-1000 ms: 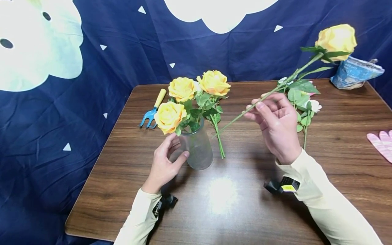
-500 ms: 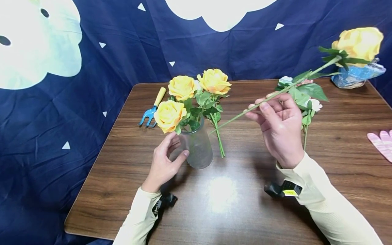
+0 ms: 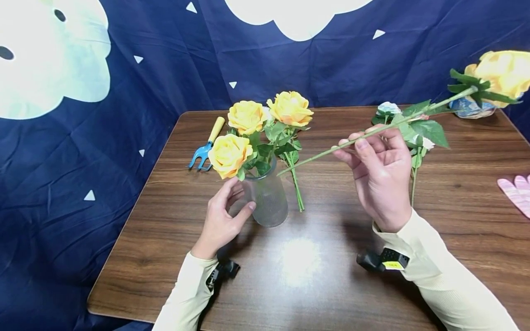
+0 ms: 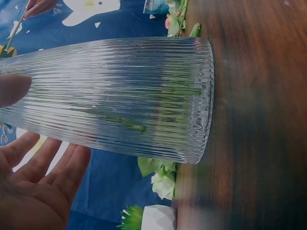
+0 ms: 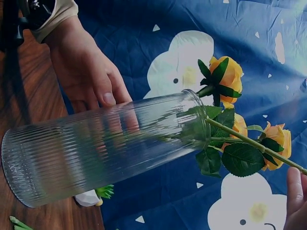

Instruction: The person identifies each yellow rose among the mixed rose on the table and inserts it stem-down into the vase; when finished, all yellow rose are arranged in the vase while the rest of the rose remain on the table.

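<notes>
A clear ribbed glass vase (image 3: pixel 269 202) stands upright on the table, with several yellow roses (image 3: pixel 230 156) in it. My left hand (image 3: pixel 223 220) loosely holds the vase from its left side. Through the glass in the right wrist view, its fingers (image 5: pixel 129 120) show behind the vase. My right hand (image 3: pixel 378 181) pinches the green stem of another yellow rose (image 3: pixel 503 76) between thumb and fingers. The stem slants down to the left, its bloom at the far right. Its lower tip is by the vase's rim (image 5: pixel 204 115); whether it touches the glass I cannot tell.
A blue hand fork (image 3: pixel 202 155) with a yellow handle lies behind left. Green stems (image 3: pixel 296 186) lie right of the vase. White and pink flowers (image 3: pixel 414 151), a blue bag (image 3: pixel 474 109) and a pink striped glove (image 3: pixel 515 193) are farther right. A white-potted succulent (image 4: pixel 158 218) stands behind.
My right hand has moved slightly right and tilted the held rose flatter. Its bloom has swung right and down, while the stem tip has come left to the vase's rim. The left hand stays put.
</notes>
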Demonstrator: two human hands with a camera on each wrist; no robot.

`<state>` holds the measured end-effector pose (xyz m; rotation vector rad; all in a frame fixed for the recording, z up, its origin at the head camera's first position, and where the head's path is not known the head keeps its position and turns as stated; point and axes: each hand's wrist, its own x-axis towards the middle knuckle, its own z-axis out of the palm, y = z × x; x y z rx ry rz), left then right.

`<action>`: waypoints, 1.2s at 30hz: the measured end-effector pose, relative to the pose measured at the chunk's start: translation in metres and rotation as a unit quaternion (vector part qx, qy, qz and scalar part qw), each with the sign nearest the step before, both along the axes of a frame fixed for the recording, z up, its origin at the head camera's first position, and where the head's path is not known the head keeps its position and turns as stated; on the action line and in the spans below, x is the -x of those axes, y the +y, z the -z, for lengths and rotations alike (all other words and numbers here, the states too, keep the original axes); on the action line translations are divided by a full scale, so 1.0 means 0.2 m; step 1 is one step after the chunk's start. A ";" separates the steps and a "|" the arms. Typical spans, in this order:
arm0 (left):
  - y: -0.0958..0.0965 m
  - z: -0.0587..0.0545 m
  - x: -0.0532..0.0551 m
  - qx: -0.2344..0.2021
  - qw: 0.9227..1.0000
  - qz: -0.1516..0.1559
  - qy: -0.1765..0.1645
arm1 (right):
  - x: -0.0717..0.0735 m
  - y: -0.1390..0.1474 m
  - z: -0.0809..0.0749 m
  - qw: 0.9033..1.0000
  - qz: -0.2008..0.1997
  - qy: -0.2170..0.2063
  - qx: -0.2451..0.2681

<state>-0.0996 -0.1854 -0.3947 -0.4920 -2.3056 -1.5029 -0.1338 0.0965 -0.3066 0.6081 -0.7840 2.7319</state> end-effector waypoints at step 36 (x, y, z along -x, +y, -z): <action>0.01 -0.01 -0.01 0.001 1.000 -0.008 -0.005 | -0.03 -0.07 0.02 0.998 0.058 0.018 -0.006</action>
